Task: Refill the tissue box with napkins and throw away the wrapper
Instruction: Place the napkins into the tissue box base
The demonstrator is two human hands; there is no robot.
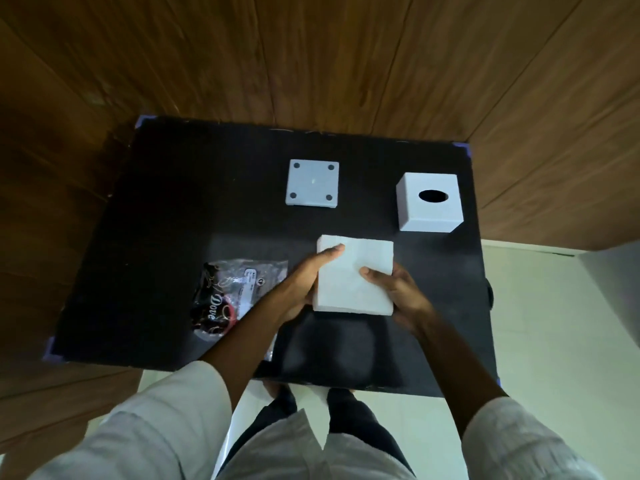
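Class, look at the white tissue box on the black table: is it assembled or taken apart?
Taken apart. The tissue box stands alone at the far right, while its base plate lies separately to its left, four dark pads facing up.
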